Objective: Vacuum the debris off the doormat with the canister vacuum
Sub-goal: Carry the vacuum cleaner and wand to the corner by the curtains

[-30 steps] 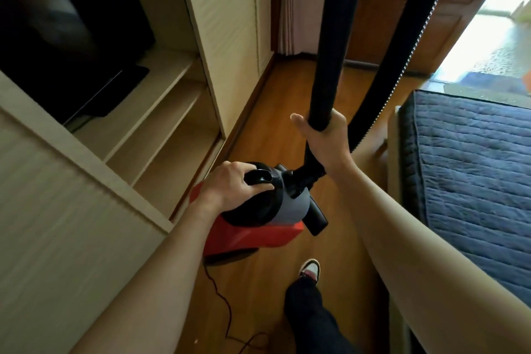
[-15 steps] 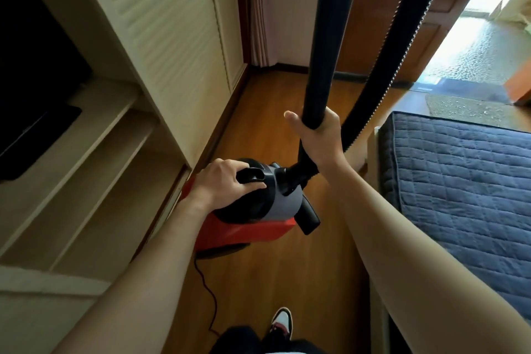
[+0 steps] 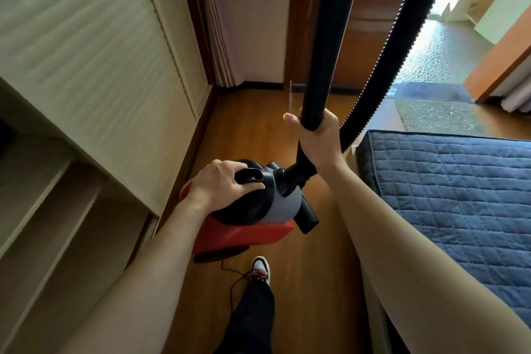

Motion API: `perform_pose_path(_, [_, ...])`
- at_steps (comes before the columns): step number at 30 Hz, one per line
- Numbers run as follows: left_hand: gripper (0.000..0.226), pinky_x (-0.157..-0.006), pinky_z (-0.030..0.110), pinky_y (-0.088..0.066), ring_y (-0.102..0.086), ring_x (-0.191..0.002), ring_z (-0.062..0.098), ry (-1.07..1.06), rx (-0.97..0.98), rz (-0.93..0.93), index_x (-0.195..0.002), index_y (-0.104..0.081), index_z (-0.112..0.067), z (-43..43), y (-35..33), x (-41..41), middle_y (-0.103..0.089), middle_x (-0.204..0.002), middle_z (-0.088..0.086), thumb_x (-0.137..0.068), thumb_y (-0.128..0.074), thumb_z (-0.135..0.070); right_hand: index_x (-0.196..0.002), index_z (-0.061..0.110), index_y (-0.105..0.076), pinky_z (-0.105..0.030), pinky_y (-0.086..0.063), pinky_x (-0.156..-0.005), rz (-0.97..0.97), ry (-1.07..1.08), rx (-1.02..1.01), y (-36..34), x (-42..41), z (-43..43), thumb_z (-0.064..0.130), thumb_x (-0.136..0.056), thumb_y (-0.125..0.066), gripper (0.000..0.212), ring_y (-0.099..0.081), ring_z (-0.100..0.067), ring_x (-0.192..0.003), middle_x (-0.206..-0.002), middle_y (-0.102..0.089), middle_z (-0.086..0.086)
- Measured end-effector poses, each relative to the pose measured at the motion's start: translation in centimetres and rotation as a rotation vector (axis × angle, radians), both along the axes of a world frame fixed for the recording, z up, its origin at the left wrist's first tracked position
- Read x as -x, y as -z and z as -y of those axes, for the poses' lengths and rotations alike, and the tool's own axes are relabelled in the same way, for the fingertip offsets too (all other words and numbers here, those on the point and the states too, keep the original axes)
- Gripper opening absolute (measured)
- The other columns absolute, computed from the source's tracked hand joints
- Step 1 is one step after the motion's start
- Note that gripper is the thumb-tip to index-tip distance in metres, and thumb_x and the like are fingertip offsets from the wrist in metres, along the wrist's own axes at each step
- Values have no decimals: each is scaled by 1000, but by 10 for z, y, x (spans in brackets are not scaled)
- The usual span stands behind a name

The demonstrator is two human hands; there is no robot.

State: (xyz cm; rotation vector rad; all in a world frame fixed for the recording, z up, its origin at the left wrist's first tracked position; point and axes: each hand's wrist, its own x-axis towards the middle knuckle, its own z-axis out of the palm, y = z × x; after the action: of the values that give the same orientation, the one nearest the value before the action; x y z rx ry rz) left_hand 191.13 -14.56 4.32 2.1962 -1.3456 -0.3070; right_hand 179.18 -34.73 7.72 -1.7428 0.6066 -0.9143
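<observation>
While our left hand [image 3: 221,184] curls over the black carry handle [image 3: 250,177] on top of the red and black canister vacuum [image 3: 253,227], fingers wrapped round the handle, our right hand [image 3: 316,135] clamps round the black rigid wand [image 3: 330,37], thumb out to the left. We note the wand runs steeply up out of frame, and the ribbed black hose [image 3: 402,37] runs up beside it on the right. We see the canister low over the wooden floor [image 3: 253,129], between the louvred cabinet [image 3: 100,52] on the left and the blue quilted bed [image 3: 459,181] on the right; we cannot tell if it touches the floor. A thin cord [image 3: 232,282] trails from its rear, near our shoe [image 3: 260,269]. We place the doormat [image 3: 436,118] well ahead to the right, past the bed's far edge, flat on the floor by the open doorway. Pale debris [image 3: 431,112] is scattered over it. The canister and both hands are well apart from the mat. A curtain [image 3: 215,37] hangs in the far corner beyond the cabinet.
</observation>
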Motion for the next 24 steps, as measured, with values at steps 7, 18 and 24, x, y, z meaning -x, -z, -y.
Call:
perform_pose_path(7, [29,-56,22,-47,-60,-63,4,77,-13,2,-68,-52,-46,98,1,-99,-60,-66,-18,-81,-70,-65,-75,0,-54,-36,-52,-64,-45,98,5,-2,-94,86,15,-88,-78,31,-53,-20,-60,-64,-54,-5])
perform_pose_path(18, [38,-58,25,-52,-64,-65,8,115,-17,72,-74,-66,-29,219,-13,-221,-66,-68,-15,-80,-70,-66,-73,6,-56,-40,-54,-64,-46,193,60,-17,-195,193,14,-88,-77,27,-58,-30,-62,-64,-57,-3])
perform_pose_path(24, [41,-61,25,-53,-68,-72,12,137,9,86,-91,-75,-25,282,-14,-259,-73,-80,-8,-82,-69,-65,-74,4,-58,-30,-51,-63,-18,182,105,-21,-232,255,13,-89,-77,26,-56,-23,-61,-64,-57,-2])
